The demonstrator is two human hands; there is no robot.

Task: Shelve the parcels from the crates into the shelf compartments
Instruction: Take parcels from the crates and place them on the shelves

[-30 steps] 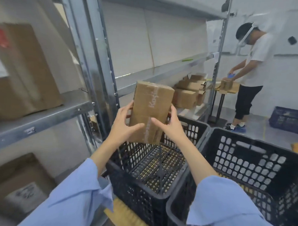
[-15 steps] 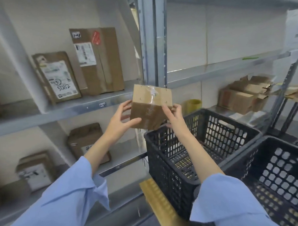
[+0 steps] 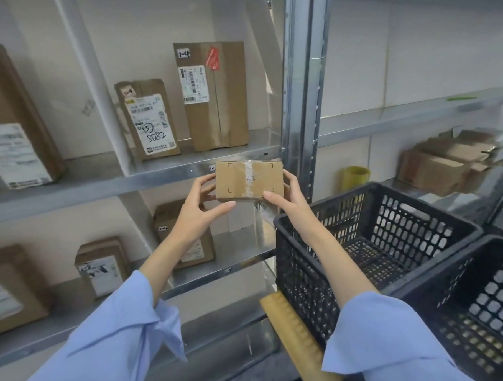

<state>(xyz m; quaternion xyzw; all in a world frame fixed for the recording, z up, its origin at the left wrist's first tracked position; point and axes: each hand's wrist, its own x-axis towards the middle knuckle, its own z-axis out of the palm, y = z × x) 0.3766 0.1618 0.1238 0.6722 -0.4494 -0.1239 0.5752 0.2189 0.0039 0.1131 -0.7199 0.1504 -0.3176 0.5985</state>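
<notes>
Since a second ago the small parcel (image 3: 248, 180) has come up out of the space over the near crate (image 3: 362, 243) and across to the shelving, and it has turned so that its taped face, with four black corner marks, looks at me. It now sits at the centre of the frame, in front of the metal lip of the middle shelf (image 3: 157, 177) and just left of the upright post (image 3: 301, 101), touching neither as far as I can tell.

Both hands grip it. The fingers of my left hand (image 3: 200, 209) are curled round its left end, with the thumb along the bottom edge. My right hand (image 3: 288, 200) wraps the right end, thumb pressed on the lower right corner.

Above centre, in the compartment behind the parcel, a tall box (image 3: 214, 94) marked 1-4 with a red sticker stands upright beside a shorter box (image 3: 147, 120) with a handwritten white label. Below my left hand another labelled box (image 3: 186, 236) stands in the lower compartment.

At lower right the near crate sits on a wooden board (image 3: 297, 338), with a second black crate (image 3: 479, 295) against it. A yellow roll (image 3: 355, 177) and a pile of cartons (image 3: 445, 164) lie on the shelf at right.
</notes>
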